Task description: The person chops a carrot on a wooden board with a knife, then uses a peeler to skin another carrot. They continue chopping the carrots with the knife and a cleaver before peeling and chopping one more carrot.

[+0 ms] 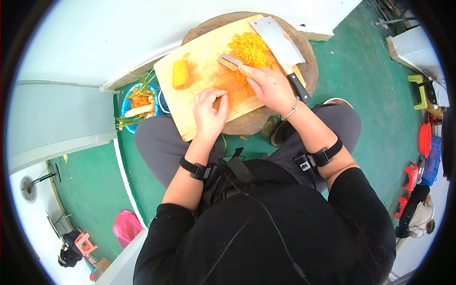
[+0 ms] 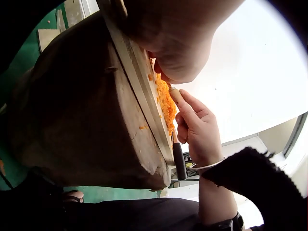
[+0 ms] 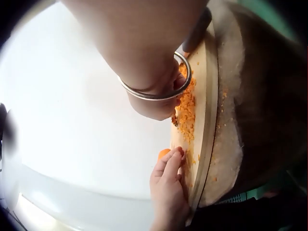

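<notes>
In the head view my right hand (image 1: 271,89) grips a peeler (image 1: 230,61) with a flat metal head, held over the cutting board (image 1: 166,66). Chopped orange carrot (image 1: 251,50) lies heaped under and beyond that hand. My left hand (image 1: 209,111) is over the board's near edge, fingers bent and thumb tip close to the fingertips; whether a small scrap is between them I cannot tell. A thick yellow carrot piece (image 1: 181,74) lies on the board beyond the left hand. At the right, a cleaver (image 1: 280,40) rests flat, its black handle pointing toward me.
The board sits on a round wooden block (image 1: 247,122) between my knees. To the left stands a blue-lined bucket (image 1: 127,107) with carrots and green stems. A white wall (image 1: 114,42) rises behind the block. Red stools (image 1: 409,176) and another person (image 1: 420,213) are far right.
</notes>
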The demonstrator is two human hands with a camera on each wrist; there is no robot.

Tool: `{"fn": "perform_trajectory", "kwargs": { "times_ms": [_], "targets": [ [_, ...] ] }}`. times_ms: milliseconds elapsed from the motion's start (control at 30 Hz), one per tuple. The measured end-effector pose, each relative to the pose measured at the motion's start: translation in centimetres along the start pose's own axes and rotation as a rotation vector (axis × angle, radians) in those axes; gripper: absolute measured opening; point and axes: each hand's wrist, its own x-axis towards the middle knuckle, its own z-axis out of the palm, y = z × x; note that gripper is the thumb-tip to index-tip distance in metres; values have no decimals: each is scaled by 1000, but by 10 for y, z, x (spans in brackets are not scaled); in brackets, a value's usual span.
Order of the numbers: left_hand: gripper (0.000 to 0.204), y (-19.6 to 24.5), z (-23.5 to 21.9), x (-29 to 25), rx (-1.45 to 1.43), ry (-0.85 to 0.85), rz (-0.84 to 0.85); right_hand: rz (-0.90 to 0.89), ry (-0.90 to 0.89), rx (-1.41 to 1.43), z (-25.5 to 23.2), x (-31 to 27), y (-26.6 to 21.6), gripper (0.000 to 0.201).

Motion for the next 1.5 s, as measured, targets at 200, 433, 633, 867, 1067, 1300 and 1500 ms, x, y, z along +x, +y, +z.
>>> {"fn": "perform_trajectory", "kwargs": {
  "times_ms": [200,433,633,867,1067,1300,1500],
  "targets": [
    [31,14,-18,17,-168,-85,-124,-61,92,59,-14,-4,-2,36],
    [64,49,-5,37,324,-209,262,-70,163,72,-28,-12,-1,38],
    [68,54,22,40,374,-202,298,-62,274,129,-36,-23,8,36],
    [72,44,30,34,449,-157,257,38,172,78,-48,-41,10,36],
    [73,52,32,36,453,-155,222,21,179,46,-50,-44,12,35],
    [69,46,33,38,536,-168,232,-7,189,11,-52,-44,8,35],
    [73,31,30,35,561,-125,82,-33,206,16,-51,-44,6,37]
  ]
}}
